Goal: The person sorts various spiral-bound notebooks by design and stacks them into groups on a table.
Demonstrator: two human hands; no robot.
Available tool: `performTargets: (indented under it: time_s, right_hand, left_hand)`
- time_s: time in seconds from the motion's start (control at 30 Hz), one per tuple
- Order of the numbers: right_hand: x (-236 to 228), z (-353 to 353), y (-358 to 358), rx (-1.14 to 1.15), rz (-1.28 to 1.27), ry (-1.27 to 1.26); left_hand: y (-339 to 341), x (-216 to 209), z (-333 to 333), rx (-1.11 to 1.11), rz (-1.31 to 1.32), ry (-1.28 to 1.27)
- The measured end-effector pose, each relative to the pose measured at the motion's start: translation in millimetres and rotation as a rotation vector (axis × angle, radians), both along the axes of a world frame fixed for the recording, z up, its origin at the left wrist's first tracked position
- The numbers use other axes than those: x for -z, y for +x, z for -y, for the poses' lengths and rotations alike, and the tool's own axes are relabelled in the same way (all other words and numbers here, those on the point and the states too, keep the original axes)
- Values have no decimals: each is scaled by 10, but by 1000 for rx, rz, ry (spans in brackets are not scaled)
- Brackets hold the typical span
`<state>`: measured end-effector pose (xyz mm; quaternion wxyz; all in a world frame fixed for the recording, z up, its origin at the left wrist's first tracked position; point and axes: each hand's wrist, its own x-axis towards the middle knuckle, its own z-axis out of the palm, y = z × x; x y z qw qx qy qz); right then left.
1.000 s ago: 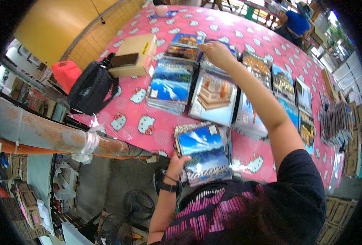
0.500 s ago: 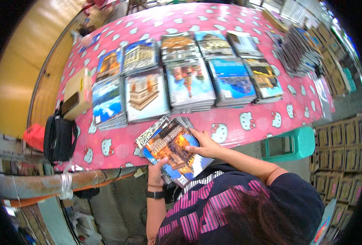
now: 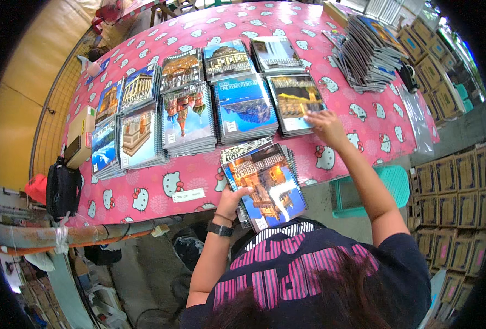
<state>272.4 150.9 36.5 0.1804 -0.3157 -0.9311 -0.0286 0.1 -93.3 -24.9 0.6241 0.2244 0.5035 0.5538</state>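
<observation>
Right hand, fingers partly bent and slightly blurred, is at the near right corner of a stack of spiral-bound books with a dark, golden-lit cover, just right of the stack of spiral-bound books with a blue sea-and-rock cover; whether it pinches a book cannot be told. Left hand grips a fanned bundle of spiral-bound books, thumb over the top cover, on the person's side of the blue-sea stack.

Judging by the bundle, several differing books are already gathered, though their number is hidden beneath the orange-lit tower cover. Ten stacks remain on the pink tablecloth printed with cartoon cats: three of the near row lie left of the blue-sea stack, and the far row of five runs behind it. A leaning pile of grey-edged books sits beyond it, to its right.

Half a second earlier both hands are on the bundle; now only the left holds it. One second earlier the right is over the far row, and a blue waterfall cover tops the bundle instead.
</observation>
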Motion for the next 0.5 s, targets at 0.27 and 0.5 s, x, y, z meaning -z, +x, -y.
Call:
performTargets:
  time_s: [0.27,0.5]
  right_hand:
    - [-705,1216,-194,-606,-33,-801]
    - [-231,-1674,-969,187,-231,235]
  left_hand:
    - [216,78,-80,-131,302,-86]
    - [438,-226,-149,-242,-354,-191]
